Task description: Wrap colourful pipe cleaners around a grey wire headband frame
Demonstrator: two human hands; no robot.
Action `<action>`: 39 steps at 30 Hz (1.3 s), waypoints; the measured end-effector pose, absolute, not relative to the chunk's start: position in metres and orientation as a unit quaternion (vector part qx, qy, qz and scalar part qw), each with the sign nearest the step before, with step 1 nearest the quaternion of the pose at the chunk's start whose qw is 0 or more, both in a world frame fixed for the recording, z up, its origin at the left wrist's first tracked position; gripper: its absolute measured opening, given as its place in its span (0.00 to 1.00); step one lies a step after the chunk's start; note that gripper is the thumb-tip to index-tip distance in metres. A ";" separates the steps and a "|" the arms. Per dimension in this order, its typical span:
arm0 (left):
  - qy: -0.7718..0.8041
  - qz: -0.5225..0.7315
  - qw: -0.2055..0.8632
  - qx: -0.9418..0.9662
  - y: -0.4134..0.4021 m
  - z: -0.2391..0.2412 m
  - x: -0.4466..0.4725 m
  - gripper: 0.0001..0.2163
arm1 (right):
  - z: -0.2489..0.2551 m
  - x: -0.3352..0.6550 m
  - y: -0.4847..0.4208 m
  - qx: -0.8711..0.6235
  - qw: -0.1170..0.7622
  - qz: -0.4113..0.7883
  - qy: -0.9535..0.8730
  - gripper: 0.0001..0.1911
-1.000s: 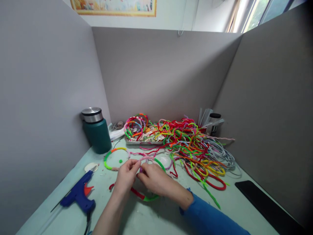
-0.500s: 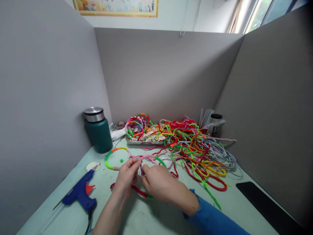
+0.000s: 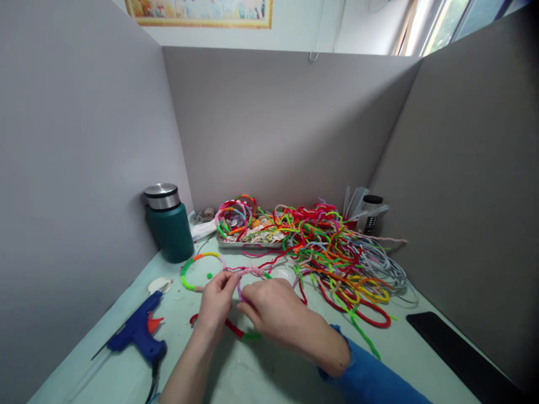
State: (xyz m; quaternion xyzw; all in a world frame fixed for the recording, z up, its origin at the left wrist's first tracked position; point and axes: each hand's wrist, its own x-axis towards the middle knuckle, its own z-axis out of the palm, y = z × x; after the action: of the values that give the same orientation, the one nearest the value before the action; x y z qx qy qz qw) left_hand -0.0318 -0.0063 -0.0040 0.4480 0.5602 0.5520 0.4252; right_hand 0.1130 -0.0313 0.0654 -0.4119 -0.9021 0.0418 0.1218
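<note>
Between my hands is a ring wrapped in fuzzy pipe cleaners, with a pink stretch at the far side and a red and green stretch (image 3: 234,329) at the near side. My left hand (image 3: 217,300) pinches the ring's far side between thumb and fingertips, next to the pink part. A purple pipe cleaner (image 3: 240,289) hangs in a curve from that spot, and my right hand (image 3: 269,306) is closed round its other end. The fingertips of my right hand are partly hidden. Just beyond my left hand lies a second wrapped ring (image 3: 184,275) in green, orange, yellow and pink.
A blue glue gun (image 3: 137,331) lies at left, its tip by a white disc (image 3: 160,285). Behind stand a green bottle (image 3: 169,227) and a metal tray (image 3: 248,245) of buttons and rings. Tangled pipe cleaners (image 3: 320,235) cover the back right, near a black slab (image 3: 458,356).
My right hand has moved slightly and turned, and the purple pipe cleaner now bows out to the left. The green part of the ring's near side shows more. My left hand keeps its pinch.
</note>
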 end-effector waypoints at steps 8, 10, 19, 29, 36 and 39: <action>0.523 0.525 0.402 0.538 -0.011 0.008 -0.027 0.13 | 0.065 0.119 -0.023 -0.438 0.304 -0.003 -0.846 0.18; 0.519 0.526 0.385 0.553 -0.012 0.010 -0.027 0.12 | 0.065 0.119 -0.019 -0.433 0.348 0.086 -0.827 0.18; 0.548 0.480 0.313 0.609 -0.013 0.007 -0.030 0.09 | 0.074 0.120 -0.018 -0.373 0.357 0.411 -0.751 0.10; 0.506 0.467 0.274 0.671 -0.020 0.013 -0.022 0.09 | 0.060 0.123 -0.003 -0.401 0.463 0.415 -0.672 0.13; 0.504 0.456 0.301 0.669 -0.023 0.016 -0.017 0.11 | 0.066 0.123 0.002 -0.381 0.450 0.511 -0.625 0.13; 0.520 0.468 0.307 0.645 -0.021 0.013 -0.018 0.13 | 0.072 0.125 -0.002 -0.389 0.426 0.511 -0.637 0.13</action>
State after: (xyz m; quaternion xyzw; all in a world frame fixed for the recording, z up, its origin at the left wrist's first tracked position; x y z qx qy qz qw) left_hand -0.0179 -0.0208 0.0129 0.6454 0.5199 0.4679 0.3070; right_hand 0.1246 -0.0023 0.0720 -0.3885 -0.6372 0.5113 0.4261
